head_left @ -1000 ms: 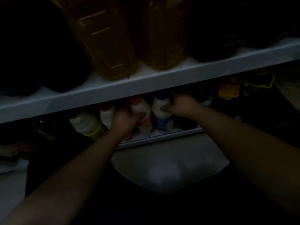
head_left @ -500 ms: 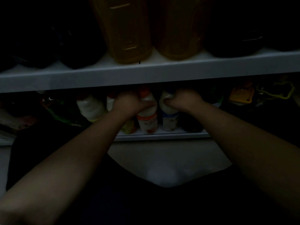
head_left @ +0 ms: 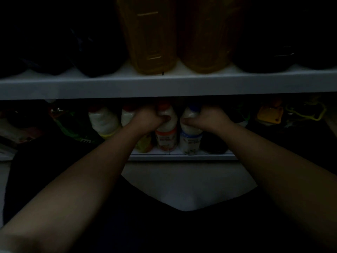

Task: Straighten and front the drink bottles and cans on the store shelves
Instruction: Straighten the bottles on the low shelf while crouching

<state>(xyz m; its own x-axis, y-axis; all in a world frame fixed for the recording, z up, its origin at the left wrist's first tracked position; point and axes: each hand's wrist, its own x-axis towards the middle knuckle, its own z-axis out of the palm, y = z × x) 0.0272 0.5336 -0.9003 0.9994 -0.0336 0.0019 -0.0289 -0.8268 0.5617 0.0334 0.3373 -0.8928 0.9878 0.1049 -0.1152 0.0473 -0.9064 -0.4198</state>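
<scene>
- In a dim store aisle, a person reached both arms under the upper shelf (head_left: 164, 86) to the lower shelf (head_left: 182, 157).
- The left hand (head_left: 145, 118) gripped the orange-capped bottle (head_left: 166, 136) at its shoulder, fingers (head_left: 164, 118) curled round it.
- The right hand (head_left: 209, 118) held the blue-capped bottle (head_left: 190, 138) the same way, wrapped near the neck.
- Both bottles stood upright, just beside each other near the front edge, labels facing out.
- The high grip likely served to turn and slide them under the low overhang.
- More white bottles (head_left: 104, 121) stood to the left, and amber bottles (head_left: 149, 33) above.
</scene>
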